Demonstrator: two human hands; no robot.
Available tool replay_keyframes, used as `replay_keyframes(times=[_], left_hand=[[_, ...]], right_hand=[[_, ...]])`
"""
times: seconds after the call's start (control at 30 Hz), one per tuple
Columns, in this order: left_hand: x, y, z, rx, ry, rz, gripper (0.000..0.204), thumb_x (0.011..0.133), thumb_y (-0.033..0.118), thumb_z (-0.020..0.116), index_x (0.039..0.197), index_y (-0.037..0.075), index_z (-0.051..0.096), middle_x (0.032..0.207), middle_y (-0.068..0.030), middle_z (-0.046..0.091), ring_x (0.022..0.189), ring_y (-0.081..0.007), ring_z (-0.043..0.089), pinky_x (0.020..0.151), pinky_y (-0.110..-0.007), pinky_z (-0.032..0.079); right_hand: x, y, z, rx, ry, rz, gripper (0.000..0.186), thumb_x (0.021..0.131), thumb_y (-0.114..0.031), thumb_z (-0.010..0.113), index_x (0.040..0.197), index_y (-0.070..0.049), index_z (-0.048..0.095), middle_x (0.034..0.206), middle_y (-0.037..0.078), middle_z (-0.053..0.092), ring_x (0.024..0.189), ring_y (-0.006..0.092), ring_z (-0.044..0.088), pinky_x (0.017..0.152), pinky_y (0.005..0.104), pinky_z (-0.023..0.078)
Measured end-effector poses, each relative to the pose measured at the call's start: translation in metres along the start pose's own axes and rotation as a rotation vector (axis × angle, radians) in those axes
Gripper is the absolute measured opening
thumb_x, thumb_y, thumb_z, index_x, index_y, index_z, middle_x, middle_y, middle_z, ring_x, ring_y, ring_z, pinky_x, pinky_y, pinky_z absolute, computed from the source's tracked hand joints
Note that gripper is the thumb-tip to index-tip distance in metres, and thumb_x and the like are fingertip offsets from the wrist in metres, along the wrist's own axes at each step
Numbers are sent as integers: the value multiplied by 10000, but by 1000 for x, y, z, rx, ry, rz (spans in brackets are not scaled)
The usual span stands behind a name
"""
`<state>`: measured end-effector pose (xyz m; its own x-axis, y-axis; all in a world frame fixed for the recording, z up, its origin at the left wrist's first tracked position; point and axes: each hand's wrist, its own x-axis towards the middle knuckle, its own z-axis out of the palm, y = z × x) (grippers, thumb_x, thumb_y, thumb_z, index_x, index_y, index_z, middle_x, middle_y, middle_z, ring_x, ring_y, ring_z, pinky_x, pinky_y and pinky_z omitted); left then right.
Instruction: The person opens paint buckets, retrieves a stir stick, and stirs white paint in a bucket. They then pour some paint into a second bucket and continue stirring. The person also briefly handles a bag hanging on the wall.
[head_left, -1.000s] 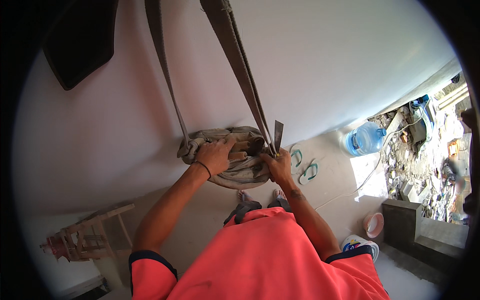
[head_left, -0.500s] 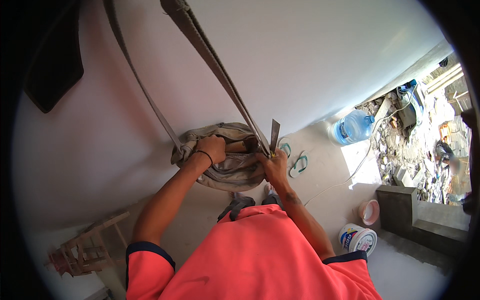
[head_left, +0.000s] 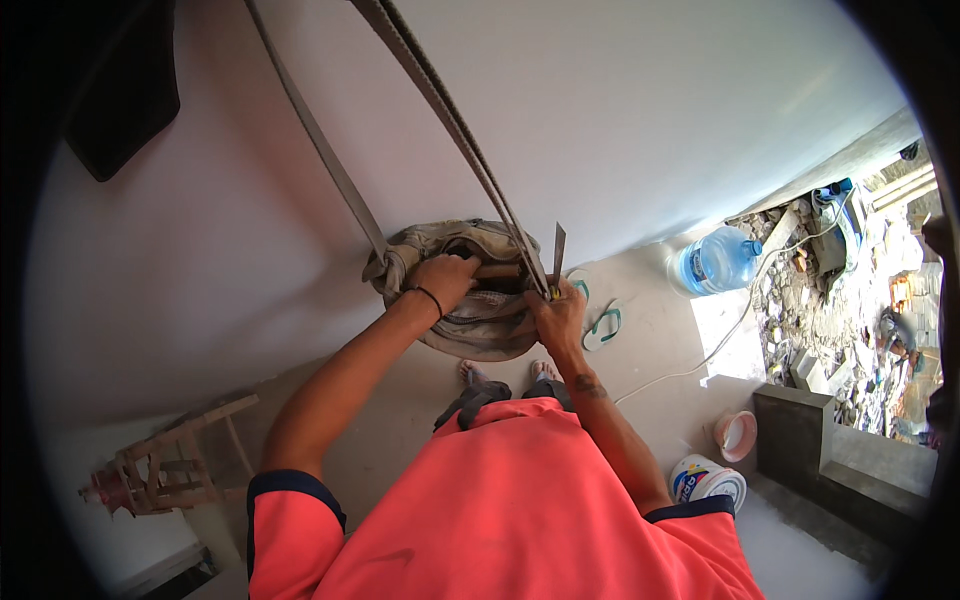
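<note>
Cloth bag (head_left: 485, 346), grey-brown and open-mouthed, hangs on long straps (head_left: 330, 175) beside the pale wall (head_left: 620, 120), in front of the person. The left hand (head_left: 443, 282) reaches into its mouth; whether that grip holds anything, I cannot tell. The right hand (head_left: 562, 315) has its grip closed on the right rim (a flat blade (head_left: 559, 248) stands up beside it).

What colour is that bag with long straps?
The bag is dusty khaki-brown, seen best in the head view.
</note>
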<state>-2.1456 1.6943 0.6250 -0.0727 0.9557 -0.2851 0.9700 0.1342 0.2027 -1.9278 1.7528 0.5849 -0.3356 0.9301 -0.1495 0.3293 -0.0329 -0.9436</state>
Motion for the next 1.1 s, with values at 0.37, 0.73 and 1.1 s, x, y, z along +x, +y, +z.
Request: replay_keyframes(times=[0.37, 0.73, 1.1], left_hand=[[-35, 33, -9, -30, 109, 92, 385, 894, 312, 674, 1150, 25, 667, 1263, -121, 603, 1053, -249, 603, 866, -399, 516], [-112, 143, 0, -1497, 609, -242, 446, 995, 357, 592, 1221, -27, 563, 1168, -116, 589, 1129, -181, 537, 1005, -335, 420], [-118, 86, -70, -517, 659, -316, 196, 971, 195, 575, 1024, 21, 649, 955, -94, 672, 840, -240, 656, 712, -362, 511]], right_hand=[[-13, -38, -26, -23, 16, -257, 308, 796, -219, 778, 977, -5, 650, 743, 91, 556, 640, 243, 536, 613, 381, 457], [-91, -75, -18, 26, -487, -672, 618, 777, -70, 676, 1321, 35, 402, 1197, 265, 457, 1068, 468, 507, 816, 488, 480], [38, -56, 90, -10, -210, -677, 253, 902, -130, 537, 1040, 34, 670, 978, 244, 675, 960, 415, 642, 830, 475, 508]])
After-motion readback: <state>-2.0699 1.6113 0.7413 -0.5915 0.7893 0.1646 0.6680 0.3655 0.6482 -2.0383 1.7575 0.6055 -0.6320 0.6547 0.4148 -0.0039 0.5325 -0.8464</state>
